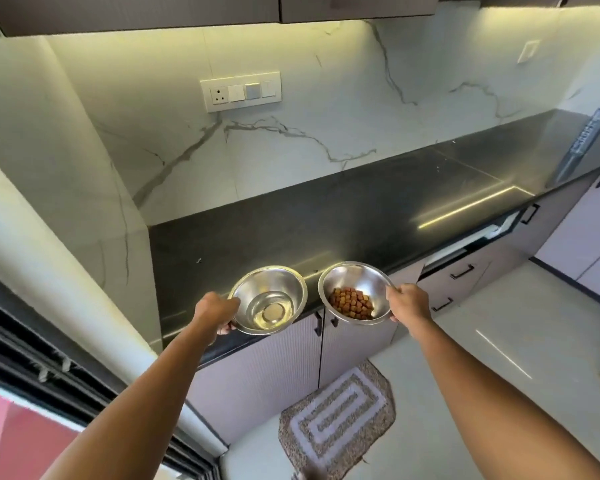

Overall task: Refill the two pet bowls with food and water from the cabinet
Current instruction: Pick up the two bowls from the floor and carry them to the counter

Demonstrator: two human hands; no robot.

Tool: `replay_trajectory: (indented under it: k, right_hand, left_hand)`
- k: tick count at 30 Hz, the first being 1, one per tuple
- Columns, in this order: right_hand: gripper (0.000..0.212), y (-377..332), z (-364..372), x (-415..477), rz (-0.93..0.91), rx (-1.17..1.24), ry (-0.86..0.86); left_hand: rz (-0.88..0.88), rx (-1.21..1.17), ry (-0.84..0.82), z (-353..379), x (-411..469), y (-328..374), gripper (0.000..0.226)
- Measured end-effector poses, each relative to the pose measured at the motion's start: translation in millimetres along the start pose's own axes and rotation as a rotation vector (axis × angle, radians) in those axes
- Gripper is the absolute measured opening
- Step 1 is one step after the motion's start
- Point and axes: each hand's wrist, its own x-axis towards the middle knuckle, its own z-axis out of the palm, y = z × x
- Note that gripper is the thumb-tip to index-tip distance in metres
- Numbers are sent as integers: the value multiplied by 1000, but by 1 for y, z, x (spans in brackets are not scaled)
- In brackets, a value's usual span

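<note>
Steel was the material of both bowls, and each hand gripped one by its rim above the front edge of the dark surface (326, 209). The left hand (215, 311) was closed on the water bowl (269, 299) — thumb on the rim, fingers under the outside wall. Clear water lay in the bottom of this bowl. The right hand (409, 301) was closed in the same way on the food bowl (355, 292), which held a small heap of brown kibble (352, 303) on the side nearer to the person. The two bowls were just beside each other, apart by a narrow gap, both roughly level.

Relative to the surface: the marble backsplash (291, 133) rose behind it and carried a white switch plate (240, 91); the pale cabinet doors (291, 358) stood below its front edge; a patterned mat (338, 424) lay on the floor in front of those doors — below the bowls in the view. At the far right end of the surface a bluish object leaned, too blurred to tell.
</note>
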Motion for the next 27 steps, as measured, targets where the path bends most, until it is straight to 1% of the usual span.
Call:
replay_trajectory:
  k: [4,8,15,21,25,27]
  right_hand:
    - [27,-14,5,53,-3,36,-7]
    - [27,-30,9,102,37,44,-1]
    - [25,-55,17,187,58,98,-30]
    - [20,-80,25,247,3,73,-120]
    - [16,-96,32,288,-34,48,-192]
    - [18,-101,36,309,-53,25,-240]
  left_hand:
    - [15,-27,17,14,36,25,22]
    - [-8,-53,18,28,71,45,22]
    - [-26,-60,50,51,110,75,26]
    - [-68,-79,102,73,126,100,24]
    - [-127,-63,178,90,132,117,24]
    - [-163,-56,209,101,134,125,26]
